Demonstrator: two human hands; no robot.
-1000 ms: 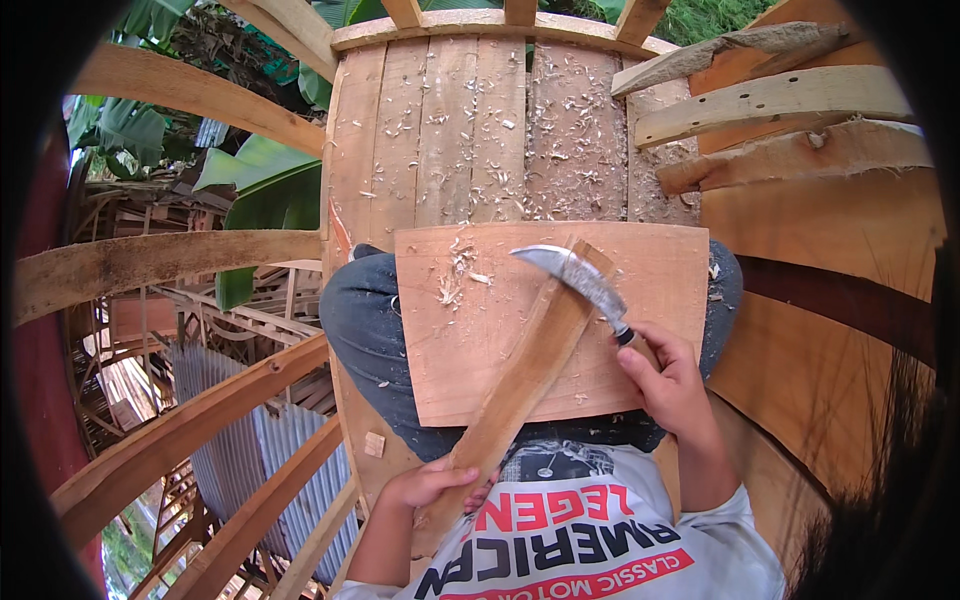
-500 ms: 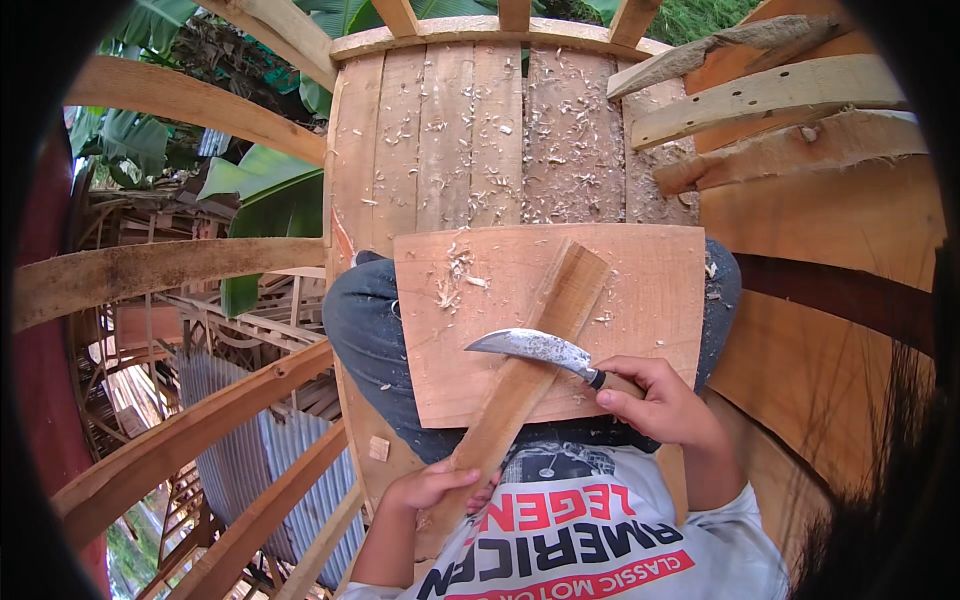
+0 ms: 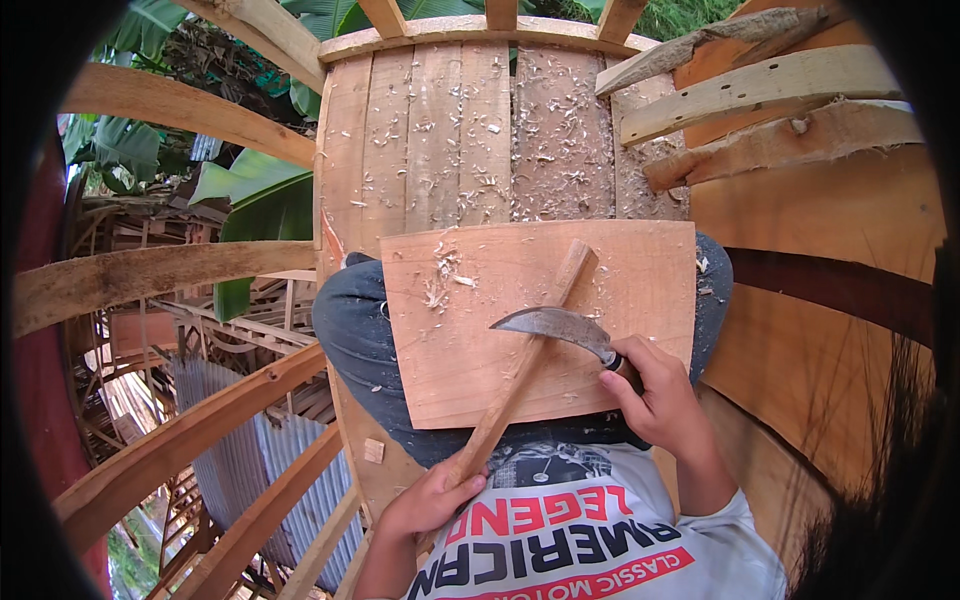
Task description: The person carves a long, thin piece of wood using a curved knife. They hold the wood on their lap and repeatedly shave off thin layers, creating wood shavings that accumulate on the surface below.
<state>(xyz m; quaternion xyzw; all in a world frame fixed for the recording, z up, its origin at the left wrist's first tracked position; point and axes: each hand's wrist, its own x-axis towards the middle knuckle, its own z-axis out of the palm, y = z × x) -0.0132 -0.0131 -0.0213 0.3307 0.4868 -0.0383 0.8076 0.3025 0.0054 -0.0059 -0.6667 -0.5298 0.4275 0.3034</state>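
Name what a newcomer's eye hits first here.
Likely the curved knife in the right grip, its blade crossing over a narrow wooden strip whose near end sits in the left grip. Next, the broad board across the lap, then pale shavings scattered over the planks beyond.

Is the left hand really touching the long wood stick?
Touching: the head view shows the left hand gripping the wooden stick by its lower part.
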